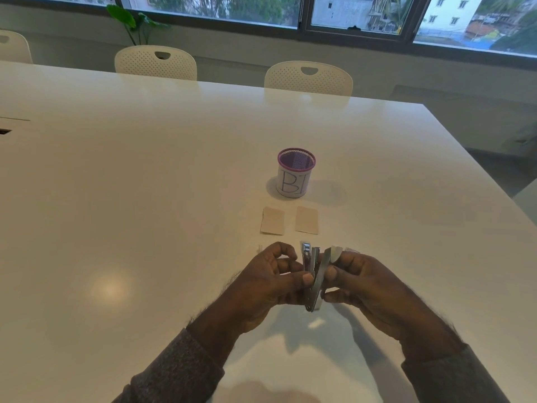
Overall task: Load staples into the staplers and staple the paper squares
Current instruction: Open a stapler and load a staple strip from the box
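A wide white table (145,175) carries a round mesh cup (295,173) with a purple rim and a white label marked "B1". Just in front of the cup lie two pale paper squares (272,221) (307,220), flat and side by side with a narrow gap between them.

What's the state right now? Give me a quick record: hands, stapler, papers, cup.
left hand: grips the stapler from its left side
right hand: pinches the stapler's raised top arm
stapler: held above the table, hinged open, tip pointing away
staples: cannot tell if loaded
paper squares: two, flat, side by side, apart, beyond the hands
cup: upright behind the papers, marked "BI", purple mesh rim
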